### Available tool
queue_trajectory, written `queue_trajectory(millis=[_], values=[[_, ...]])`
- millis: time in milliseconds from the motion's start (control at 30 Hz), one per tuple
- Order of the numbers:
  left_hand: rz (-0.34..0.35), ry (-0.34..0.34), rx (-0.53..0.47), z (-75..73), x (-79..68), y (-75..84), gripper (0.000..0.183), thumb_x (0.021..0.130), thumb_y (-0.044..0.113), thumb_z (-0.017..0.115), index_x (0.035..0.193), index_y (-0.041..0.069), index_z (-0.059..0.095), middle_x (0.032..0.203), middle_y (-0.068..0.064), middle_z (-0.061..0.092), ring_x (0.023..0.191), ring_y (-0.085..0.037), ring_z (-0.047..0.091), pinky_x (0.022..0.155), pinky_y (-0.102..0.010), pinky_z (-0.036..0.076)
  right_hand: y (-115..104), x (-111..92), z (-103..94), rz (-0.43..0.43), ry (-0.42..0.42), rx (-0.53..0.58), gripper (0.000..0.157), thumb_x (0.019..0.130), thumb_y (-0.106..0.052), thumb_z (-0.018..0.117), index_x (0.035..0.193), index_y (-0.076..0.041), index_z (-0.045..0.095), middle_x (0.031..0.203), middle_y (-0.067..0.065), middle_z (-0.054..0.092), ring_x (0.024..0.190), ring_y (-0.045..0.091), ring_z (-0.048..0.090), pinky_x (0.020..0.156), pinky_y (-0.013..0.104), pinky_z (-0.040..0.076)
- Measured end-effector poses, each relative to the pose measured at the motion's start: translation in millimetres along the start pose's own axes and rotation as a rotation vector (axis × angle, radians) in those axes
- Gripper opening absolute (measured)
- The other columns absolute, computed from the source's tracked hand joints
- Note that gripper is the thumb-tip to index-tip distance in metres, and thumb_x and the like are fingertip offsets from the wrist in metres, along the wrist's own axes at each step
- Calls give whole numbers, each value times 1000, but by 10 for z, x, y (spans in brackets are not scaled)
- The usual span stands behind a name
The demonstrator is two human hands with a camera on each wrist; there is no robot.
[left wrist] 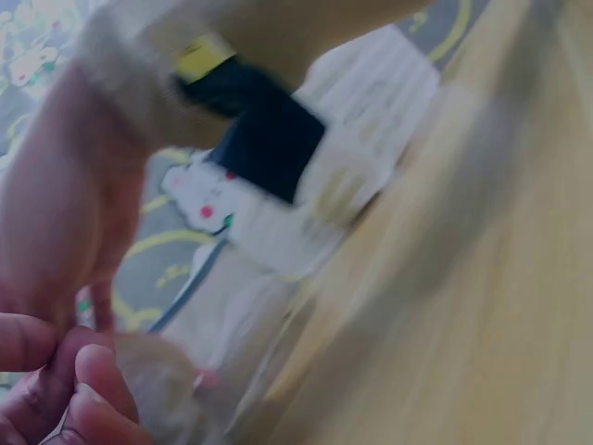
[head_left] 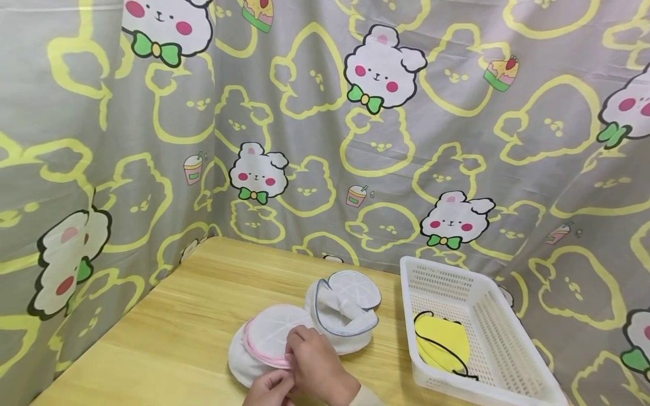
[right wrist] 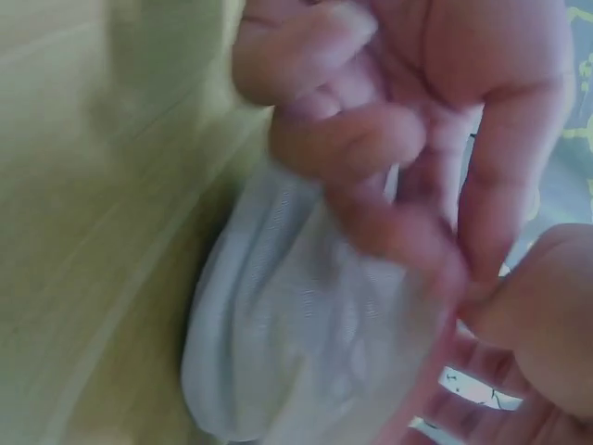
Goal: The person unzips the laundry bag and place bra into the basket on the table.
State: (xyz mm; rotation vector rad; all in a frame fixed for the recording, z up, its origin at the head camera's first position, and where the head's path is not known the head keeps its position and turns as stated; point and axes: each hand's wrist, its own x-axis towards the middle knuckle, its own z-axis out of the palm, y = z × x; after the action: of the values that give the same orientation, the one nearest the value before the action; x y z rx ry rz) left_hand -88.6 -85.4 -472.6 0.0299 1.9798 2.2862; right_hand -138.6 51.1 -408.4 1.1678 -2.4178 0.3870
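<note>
A white mesh laundry bag (head_left: 276, 332) with pink zipper trim lies on the table, its round lid lying over the top. My right hand (head_left: 320, 361) pinches the pink edge at the bag's near right side. Close against it, my left hand (head_left: 269, 389) pinches the same edge with thumb and fingertips. In the right wrist view, both hands meet at the pink rim, over the soft white mesh (right wrist: 306, 315). Behind stands a second mesh laundry bag (head_left: 340, 332) with grey-blue trim, its lid folded back and white mesh parts showing inside.
To the right is a white plastic basket (head_left: 487, 287) with perforated walls, holding a yellow pouch (head_left: 444, 344) with a black cord. The wooden table (head_left: 167, 316) reaches back to a grey curtain (head_left: 315, 141) printed with bunnies, which hangs behind and along both sides.
</note>
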Motion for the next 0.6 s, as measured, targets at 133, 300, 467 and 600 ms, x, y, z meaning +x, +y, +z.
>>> queue_trajectory(millis=[133,300,467,600], values=[[-55,132,-51,-121,-31,76,33,96,15,58,89,-16,53,74,0,59,55,-12,55,53,-22,48,81,-51,67,-29,139,12,18,79,-8,74,80,-15,58,96,-3,57,84,15,52,74,28,46],[-127,339,-61,-312,-58,149,25,98,23,56,89,0,55,73,0,60,54,-12,57,49,-24,48,193,-85,79,-43,277,126,22,77,-5,73,80,-14,53,92,-2,56,81,15,49,72,27,44],[-154,456,-92,-439,-92,204,46,99,46,51,95,0,44,65,-1,51,48,-11,50,43,-22,43,328,-108,-6,-77,309,290,14,85,-1,64,86,-9,53,87,-1,56,80,12,52,72,23,47],[-140,473,-72,-459,-103,237,51,97,51,50,95,1,40,62,0,46,45,-9,46,39,-21,40,422,-112,-64,-84,315,361,11,88,2,60,89,-7,54,91,3,60,82,12,57,72,24,49]])
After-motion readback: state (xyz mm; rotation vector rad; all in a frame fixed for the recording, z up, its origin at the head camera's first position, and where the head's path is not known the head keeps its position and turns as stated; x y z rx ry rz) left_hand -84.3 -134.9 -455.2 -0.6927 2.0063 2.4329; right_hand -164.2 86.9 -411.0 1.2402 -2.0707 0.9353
